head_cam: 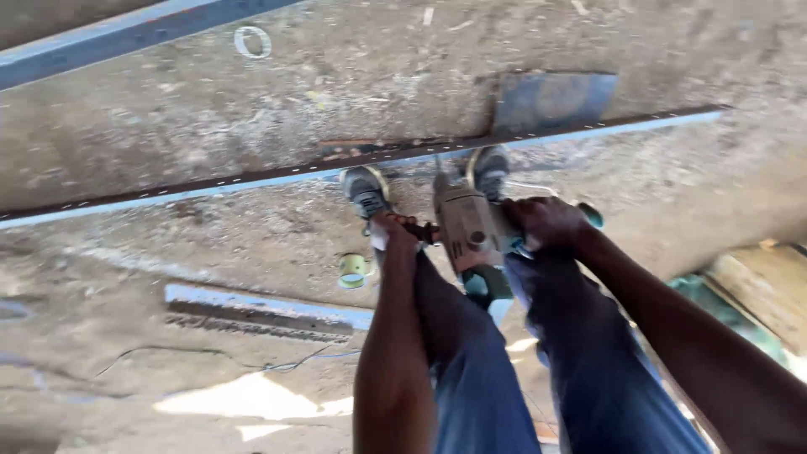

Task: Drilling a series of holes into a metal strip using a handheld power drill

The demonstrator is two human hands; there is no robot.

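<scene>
I look down at my own legs in blue trousers and my grey shoes (366, 190). My left hand (395, 231) grips the side handle of an angle grinder (465, 225). My right hand (546, 223) is closed around the grinder's teal rear body. The grinder's head points at a long steel bar (252, 178) that lies across the concrete floor just beyond my toes. A flat steel plate (551, 99) rests against the bar's far side.
A second steel bar (261, 308) lies on the floor at my left, with a small roll of tape (354, 271) beside it. A thin cable (202, 361) trails over the concrete. A blue beam (101, 42) runs along the top left. Wooden planks (761, 290) sit at the right.
</scene>
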